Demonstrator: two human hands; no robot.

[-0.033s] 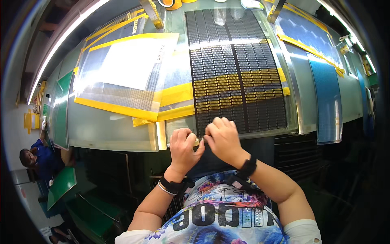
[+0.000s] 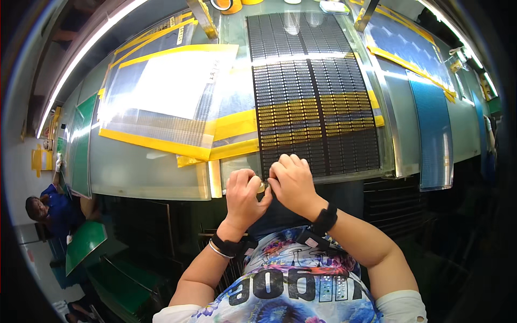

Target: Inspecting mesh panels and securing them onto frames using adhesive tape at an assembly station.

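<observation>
Tube lights [image 2: 71,65] shine at both upper sides, glare whitens the clear sheet [image 2: 167,86] on the worktop [image 2: 140,175], shadow darkens the space beneath, and fisheye distortion bends outer edges.

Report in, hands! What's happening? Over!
Left hand, right hand close together, grip unclear. Black patterned sheet ahead. Yellow-taped sheets at its left.

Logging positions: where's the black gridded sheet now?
In the head view, the black gridded sheet lies right of centre, the right hand at its near edge, a yellow-taped sheet to its left.
</observation>
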